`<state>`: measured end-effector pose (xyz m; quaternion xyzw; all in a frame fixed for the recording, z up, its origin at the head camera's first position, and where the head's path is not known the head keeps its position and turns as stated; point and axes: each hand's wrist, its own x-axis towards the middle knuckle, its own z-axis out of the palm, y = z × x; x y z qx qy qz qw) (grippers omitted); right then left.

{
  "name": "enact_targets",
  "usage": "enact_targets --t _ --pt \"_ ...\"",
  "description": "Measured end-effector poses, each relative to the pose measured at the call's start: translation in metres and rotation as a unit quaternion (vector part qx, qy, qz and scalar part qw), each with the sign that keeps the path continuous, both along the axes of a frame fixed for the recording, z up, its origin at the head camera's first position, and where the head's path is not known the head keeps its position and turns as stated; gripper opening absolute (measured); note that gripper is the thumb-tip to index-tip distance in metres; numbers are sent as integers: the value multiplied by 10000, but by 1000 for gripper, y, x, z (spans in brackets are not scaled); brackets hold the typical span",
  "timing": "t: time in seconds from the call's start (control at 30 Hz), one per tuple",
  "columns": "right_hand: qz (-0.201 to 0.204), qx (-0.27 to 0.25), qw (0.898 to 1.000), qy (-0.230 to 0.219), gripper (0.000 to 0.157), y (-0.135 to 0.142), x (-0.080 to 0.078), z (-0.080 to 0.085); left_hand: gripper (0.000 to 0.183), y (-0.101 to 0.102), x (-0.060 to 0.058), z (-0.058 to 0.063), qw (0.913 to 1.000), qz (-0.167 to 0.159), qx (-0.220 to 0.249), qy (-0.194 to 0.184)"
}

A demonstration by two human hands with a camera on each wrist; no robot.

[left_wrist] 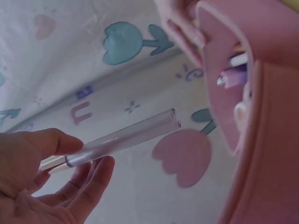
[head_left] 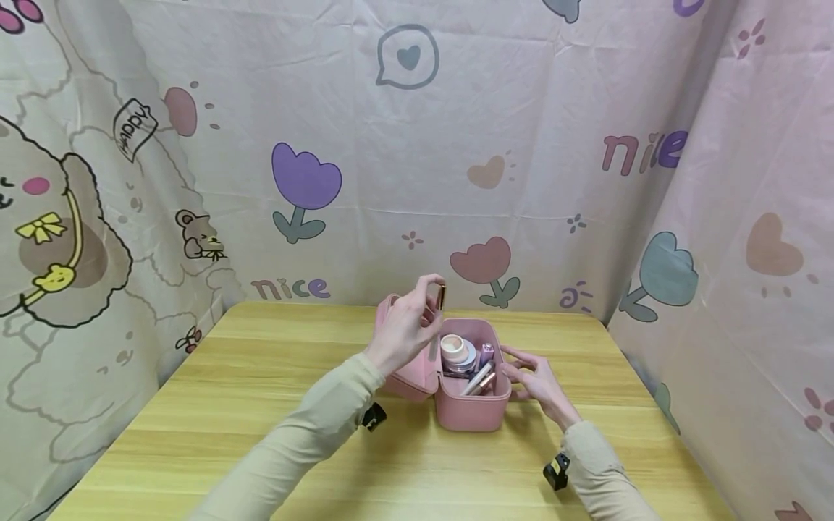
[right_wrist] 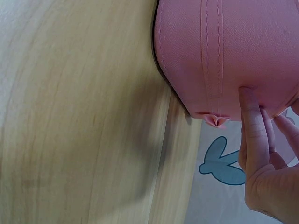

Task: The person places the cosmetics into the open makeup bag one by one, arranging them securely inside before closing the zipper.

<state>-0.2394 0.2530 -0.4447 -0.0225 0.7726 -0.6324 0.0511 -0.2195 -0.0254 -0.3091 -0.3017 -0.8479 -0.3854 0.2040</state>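
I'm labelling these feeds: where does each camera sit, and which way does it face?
Head: worn on the head, facing forward and down at the pink cosmetic case; left hand, right hand and sleeves show.
Left wrist: on that wrist, facing the clear cosmetic tube; both hands show.
Right wrist: on that wrist, facing the case's outside; right hand shows.
Shared: both wrist views show the case.

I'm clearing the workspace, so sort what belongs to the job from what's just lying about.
Job:
- tube, in the left hand
- case, touched by the right hand
- jar, likely

Just there:
- table
- curtain
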Motion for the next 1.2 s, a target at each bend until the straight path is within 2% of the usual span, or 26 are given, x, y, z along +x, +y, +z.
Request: enact_targets --t 0.17,0.33,0.7,1.07,1.2 --pt "6 8 10000 20 56 0 0 -1 55 15 -8 -16 9985 -305 -74 -443" --pt "8 45 10000 38 56 0 0 0 55 27 -16 -34 9970 -324 -360 -605" --pt "30 11 10000 3 56 0 1 1 42 43 -24 -69 9911 22 -1329 -10" --pt "-35 14 10000 -25 55 0 1 1 38 49 -26 -85 9772 315 -2099 -33" --pt "-50 46 10000 -15 56 -1 2 1 35 49 -27 -90 9710 374 -2357 152"
